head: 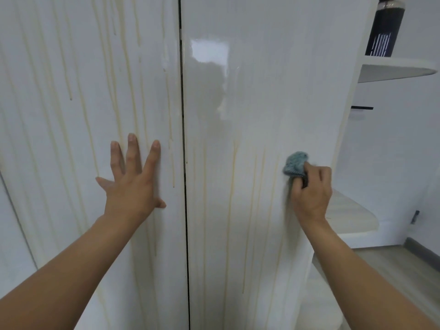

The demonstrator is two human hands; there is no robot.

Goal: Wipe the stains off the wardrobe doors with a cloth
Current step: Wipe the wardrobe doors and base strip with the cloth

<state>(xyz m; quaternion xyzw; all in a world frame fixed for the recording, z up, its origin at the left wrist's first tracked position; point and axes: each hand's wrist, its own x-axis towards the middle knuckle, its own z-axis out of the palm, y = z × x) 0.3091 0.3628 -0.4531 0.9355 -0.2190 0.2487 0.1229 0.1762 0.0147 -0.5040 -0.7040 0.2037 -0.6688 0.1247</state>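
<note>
Streaks (pixel 69 75), yellowish, run top to bottom down the left door (pixel 47 163); we judge this door not yet wiped. Our left hand (pixel 133 186) lies flat on it near the inner edge, fingers straight and spread, holding nothing, apparently bracing. Just right of it is the dark seam (pixel 184 115) between the doors.

On the right door (pixel 250 103) the upper half is glossy with a bright reflection, and any marks there are faint. The lower half carries vertical drip lines (pixel 232 186) from about hand height downward.

The cloth (pixel 295 164) is blue-grey and bunched, pressed to the right door close to its outer edge. Our right hand (pixel 312 194) grips it from below, fingers curled round the wad, with only its top showing above the knuckles.

The drip lines on this door lie left of and below the cloth, with their long axis vertical. We judge that the coming strokes must travel leftward toward the seam and downward. The right hand is the nearer one and the only one with the cloth.

At far right a shelf (pixel 395 67) holds a dark container (pixel 383 27).
</note>
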